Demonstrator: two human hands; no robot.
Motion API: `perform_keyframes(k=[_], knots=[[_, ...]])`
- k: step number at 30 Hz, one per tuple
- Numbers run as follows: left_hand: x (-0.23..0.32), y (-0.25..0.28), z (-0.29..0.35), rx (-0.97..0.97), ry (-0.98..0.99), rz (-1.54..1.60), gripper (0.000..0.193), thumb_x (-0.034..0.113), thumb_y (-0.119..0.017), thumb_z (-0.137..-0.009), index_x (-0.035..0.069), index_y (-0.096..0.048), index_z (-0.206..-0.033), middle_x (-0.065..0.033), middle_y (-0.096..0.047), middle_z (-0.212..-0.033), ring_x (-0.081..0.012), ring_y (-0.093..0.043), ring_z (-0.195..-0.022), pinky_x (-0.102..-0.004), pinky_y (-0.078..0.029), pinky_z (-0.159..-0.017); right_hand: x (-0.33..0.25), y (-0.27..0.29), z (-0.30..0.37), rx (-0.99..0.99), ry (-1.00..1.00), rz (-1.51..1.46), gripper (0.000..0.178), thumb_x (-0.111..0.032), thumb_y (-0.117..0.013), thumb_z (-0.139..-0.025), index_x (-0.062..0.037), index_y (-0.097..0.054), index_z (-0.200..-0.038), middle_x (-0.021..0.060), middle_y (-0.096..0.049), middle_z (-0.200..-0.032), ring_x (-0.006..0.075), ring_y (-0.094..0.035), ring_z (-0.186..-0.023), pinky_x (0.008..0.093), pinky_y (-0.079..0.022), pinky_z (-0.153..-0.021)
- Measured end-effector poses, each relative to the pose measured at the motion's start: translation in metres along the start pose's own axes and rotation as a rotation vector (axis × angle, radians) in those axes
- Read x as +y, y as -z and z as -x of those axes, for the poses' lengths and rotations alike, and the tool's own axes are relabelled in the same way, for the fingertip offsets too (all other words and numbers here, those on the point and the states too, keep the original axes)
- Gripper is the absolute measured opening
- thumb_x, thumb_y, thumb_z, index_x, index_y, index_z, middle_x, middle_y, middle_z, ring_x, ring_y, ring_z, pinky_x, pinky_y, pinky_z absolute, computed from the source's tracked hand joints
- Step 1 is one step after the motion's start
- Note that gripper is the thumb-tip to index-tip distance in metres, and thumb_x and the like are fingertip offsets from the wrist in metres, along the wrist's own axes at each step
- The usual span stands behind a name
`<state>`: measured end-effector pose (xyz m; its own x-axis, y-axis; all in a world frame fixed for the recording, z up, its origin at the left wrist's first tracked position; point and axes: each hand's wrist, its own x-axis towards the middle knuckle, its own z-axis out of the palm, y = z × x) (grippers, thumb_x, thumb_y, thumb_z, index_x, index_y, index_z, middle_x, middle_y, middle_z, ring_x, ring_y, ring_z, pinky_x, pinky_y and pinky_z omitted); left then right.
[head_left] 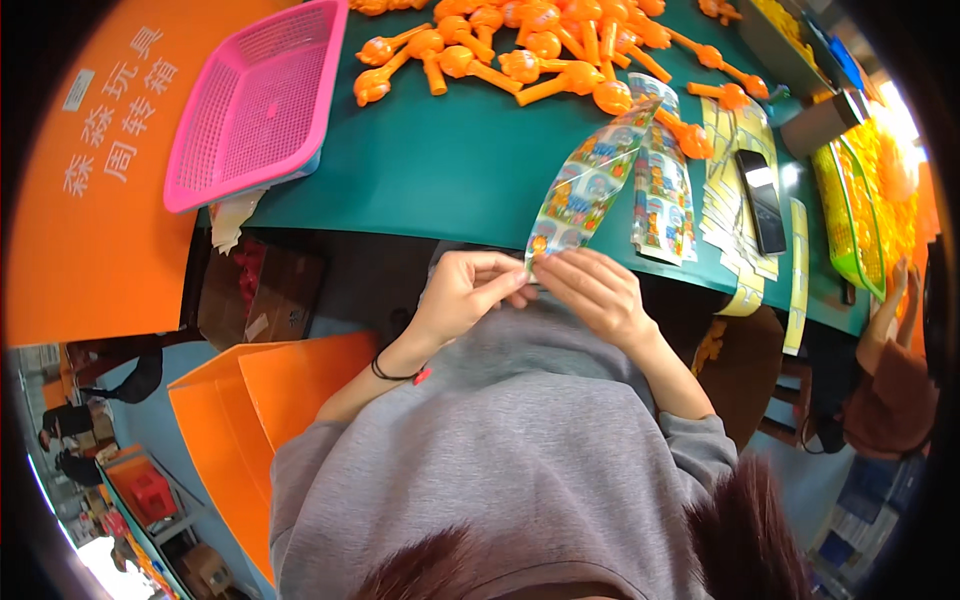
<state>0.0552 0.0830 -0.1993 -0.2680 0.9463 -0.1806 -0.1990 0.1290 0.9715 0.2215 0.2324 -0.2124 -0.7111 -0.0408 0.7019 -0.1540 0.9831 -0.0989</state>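
Taking the hands as the clock's centre and the far side of the table as twelve, we see one glossy, clear-backed plastic strip printed with multicoloured cartoon stickers point(585, 195), its long axis running from the fingers toward one o'clock, its far end narrowing. Its near end is in the grip: our left hand point(465, 295) pinches it between thumb and fingertips, and our right hand point(600, 295) holds the same end with fingers laid together. The rest of the strip extends beyond the fingertips, over the dark green tabletop point(430, 165); we cannot tell whether its far tip touches the orange plastic toys with stick handles point(575, 80), too many to count, around twelve. We count one layered bundle of similar printed sheets point(662, 205) at two, several pale yellow paper strips point(722, 180) beyond it, one black phone point(762, 200) on those, one pink mesh basket point(262, 100) at ten, and one yellow-green mesh basket point(838, 205) near three.
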Motion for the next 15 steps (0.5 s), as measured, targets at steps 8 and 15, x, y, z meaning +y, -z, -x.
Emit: perform_keyframes(k=[8, 15], knots=[[-0.015, 0.012, 0.043, 0.146, 0.034, 0.052, 0.017, 0.014, -0.061, -0.095, -0.001, -0.069, -0.097, -0.006, -0.071, -0.081, -0.0073, -0.062, -0.069, -0.0195, -0.044, -0.061, -0.012, -0.01, -0.021, -0.178, 0.115, -0.211, 0.033, -0.009, -0.066, -0.076, -0.0012, -0.069, -0.108, 0.01, -0.067, -0.117, 0.0236, -0.067, -0.105, 0.0351, -0.056, -0.087], [-0.012, -0.003, 0.029, 0.021, 0.108, 0.107, 0.012, 0.012, -0.062, -0.094, 0.001, -0.067, -0.092, -0.0034, -0.067, -0.077, -0.0063, -0.06, -0.066, -0.0196, -0.045, -0.061, 0.024, 0.028, -0.05, -0.299, -0.38, -0.705, 0.037, -0.028, -0.058, -0.093, -0.0004, -0.067, -0.115, 0.0158, -0.067, -0.119, 0.0345, -0.06, -0.117, 0.0461, -0.041, -0.106]])
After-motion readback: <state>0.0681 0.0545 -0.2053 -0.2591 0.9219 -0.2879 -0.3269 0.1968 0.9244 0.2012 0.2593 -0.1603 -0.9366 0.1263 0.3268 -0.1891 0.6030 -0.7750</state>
